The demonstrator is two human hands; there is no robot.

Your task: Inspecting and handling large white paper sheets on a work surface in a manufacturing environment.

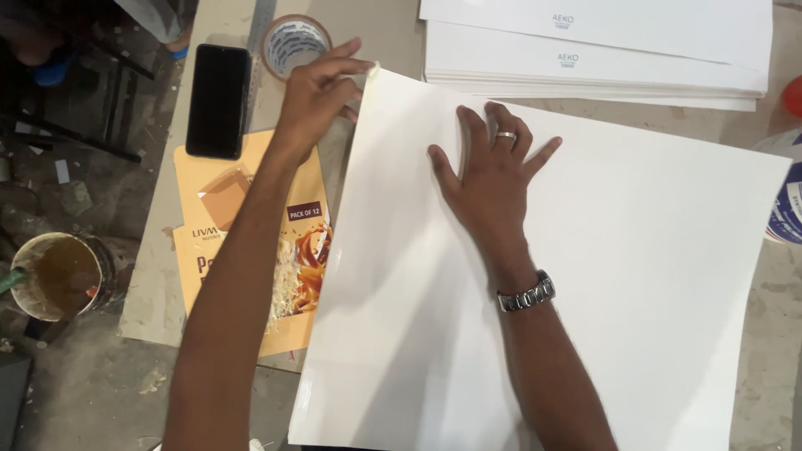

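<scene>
While the large white sheet (585, 276) lies spread across the counter (393, 33), its upper left corner is pinched between the fingers of the left hand (317, 92), and a thin edge appears to be lifted there, as though a backing or film were being started away from the sheet; whether it is a separate layer cannot be told. The right hand (489, 179) is laid flat on the sheet a little to the right of that corner, fingers spread wide and holding nothing, so that the sheet is pressed down. Judged from this, the work is at an early stage: the corner has been taken up, but the rest of the sheet lies flat and unpeeled, and all of its length is left to be dealt with. Beyond the sheet's far edge a stack of white sheets (601, 50) is seen, seemingly untouched. Left of the sheet, and partly under its edge, an orange printed carton blank (225, 242) is lying flat, with a black phone (218, 100) resting at its top. A roll of clear tape (292, 43) is set just above the pinched corner, beside a metal ruler (259, 25). Farther left of the sheet, off the counter, a stained pot (58, 276) of brownish glue is standing on the floor.
</scene>
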